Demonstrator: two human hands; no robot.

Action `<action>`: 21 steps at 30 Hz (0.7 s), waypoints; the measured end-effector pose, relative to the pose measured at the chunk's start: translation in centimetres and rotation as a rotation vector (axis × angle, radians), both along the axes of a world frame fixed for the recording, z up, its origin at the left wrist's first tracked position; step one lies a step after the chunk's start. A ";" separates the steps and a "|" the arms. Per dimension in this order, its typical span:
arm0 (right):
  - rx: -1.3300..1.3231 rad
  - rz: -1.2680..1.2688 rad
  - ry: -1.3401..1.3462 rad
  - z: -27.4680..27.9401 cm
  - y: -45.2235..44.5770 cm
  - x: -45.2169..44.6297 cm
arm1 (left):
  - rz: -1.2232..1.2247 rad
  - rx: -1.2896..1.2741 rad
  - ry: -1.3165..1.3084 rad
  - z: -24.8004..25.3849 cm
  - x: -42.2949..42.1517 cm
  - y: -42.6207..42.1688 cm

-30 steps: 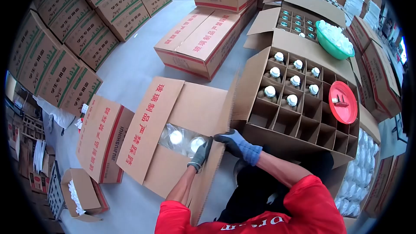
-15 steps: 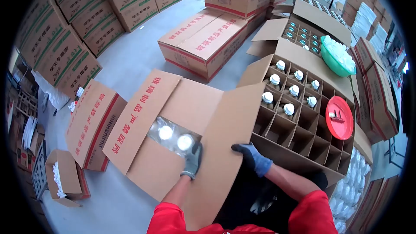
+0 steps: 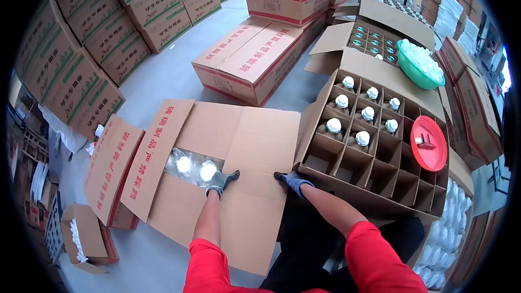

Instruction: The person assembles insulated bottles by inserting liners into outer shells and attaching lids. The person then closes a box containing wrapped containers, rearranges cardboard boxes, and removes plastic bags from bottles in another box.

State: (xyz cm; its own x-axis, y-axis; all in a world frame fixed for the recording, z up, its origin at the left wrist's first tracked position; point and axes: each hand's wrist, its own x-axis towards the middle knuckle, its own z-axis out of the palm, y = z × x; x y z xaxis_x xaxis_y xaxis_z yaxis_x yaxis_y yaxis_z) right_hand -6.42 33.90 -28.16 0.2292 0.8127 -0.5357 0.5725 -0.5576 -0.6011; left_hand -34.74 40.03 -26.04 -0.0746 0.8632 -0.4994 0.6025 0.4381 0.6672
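Observation:
A cardboard carton (image 3: 182,222) stands in front of me with its flaps spread, and bottles with white caps (image 3: 208,171) under clear plastic show through the opening. My left hand (image 3: 220,180), in a grey glove, is at the inner edge of the right carton flap (image 3: 260,154); its thumb lies on top and its other fingers are largely hidden. At that flap's outer edge is my right hand (image 3: 296,183), in a blue-grey glove with dark fingertips, its thumb on the edge and its fingers partly hidden. Both hands appear closed on the flap.
On the right, a divided carton (image 3: 374,184) holds several white-capped bottles (image 3: 362,139) and a red lid (image 3: 434,154). Behind it sits a green basin (image 3: 407,70) of white pieces. Closed cartons (image 3: 249,57) stand ahead; stacked cartons (image 3: 70,76) line the left.
The right flap has swung outward and down and now lies flatter beside the divided carton. Both hands have moved with it, and the view has shifted slightly.

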 end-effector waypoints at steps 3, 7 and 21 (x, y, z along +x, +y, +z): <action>-0.107 0.551 -0.286 4.3 -0.7 -0.6 | -0.028 -0.101 -0.004 -1.9 -0.7 1.0; 0.529 0.906 -0.357 9.9 -2.9 -4.2 | -0.050 0.763 0.987 -3.2 3.2 -1.9; 0.443 0.828 -0.730 12.0 2.9 5.3 | -0.190 0.504 0.535 -4.6 6.6 -12.2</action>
